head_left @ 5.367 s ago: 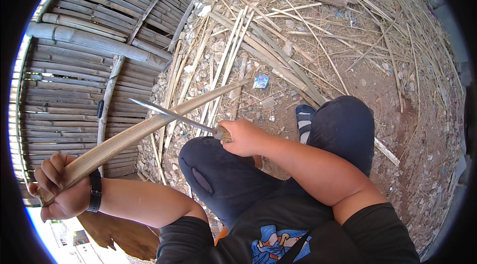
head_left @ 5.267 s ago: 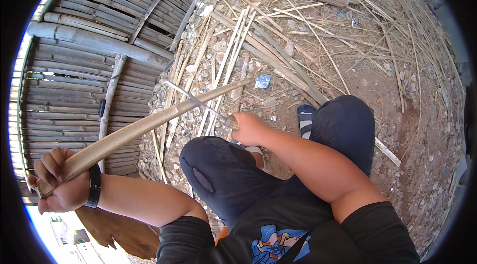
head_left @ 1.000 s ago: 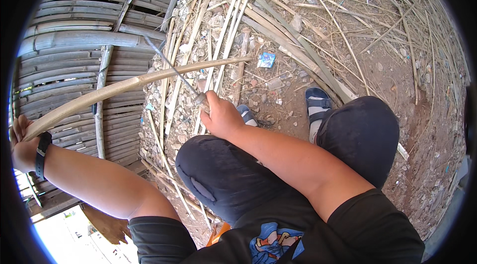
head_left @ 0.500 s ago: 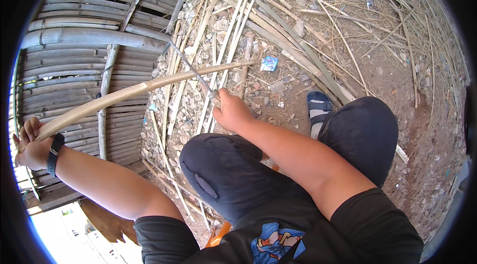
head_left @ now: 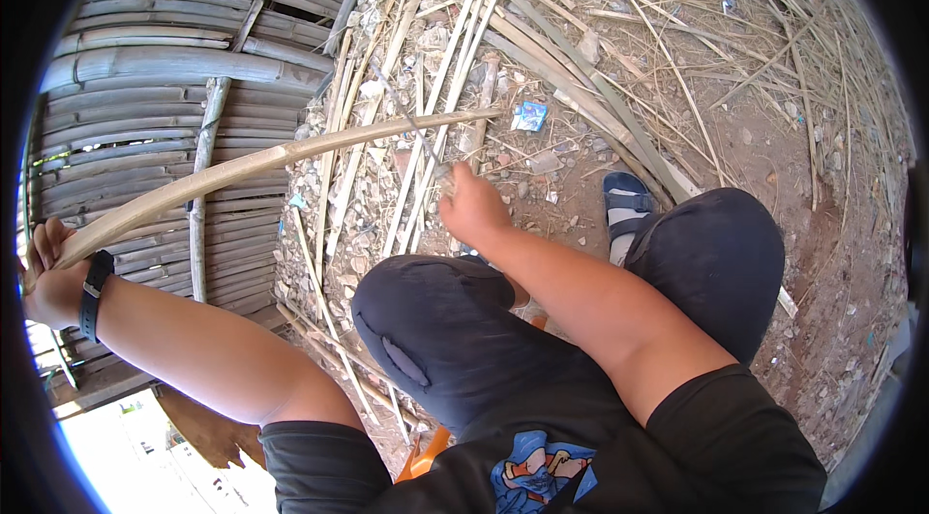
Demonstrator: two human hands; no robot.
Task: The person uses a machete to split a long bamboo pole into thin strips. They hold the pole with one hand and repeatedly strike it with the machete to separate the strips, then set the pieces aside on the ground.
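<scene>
A long pale bamboo piece [head_left: 218,183] slants across from the far left toward the middle. My left hand [head_left: 53,267], with a dark band on the wrist, is closed round its near left end. My right hand [head_left: 474,206] is closed round the short handle of a long, thin-bladed knife [head_left: 414,130]. The blade points up and to the left, and crosses the bamboo piece close to its far tip. Whether the edge touches the bamboo I cannot tell, as the blade is a little blurred.
A bamboo slat wall [head_left: 145,117] stands at the left. Split bamboo strips [head_left: 455,78] and dry stalks [head_left: 832,78] litter the stony ground. A blue packet [head_left: 529,116] lies beyond my right hand. My bent knees and sandalled foot [head_left: 627,204] are close by.
My right hand with the knife has moved right and slightly down, along the bamboo toward its tip. My left hand has shifted slightly left and up with the bamboo.
</scene>
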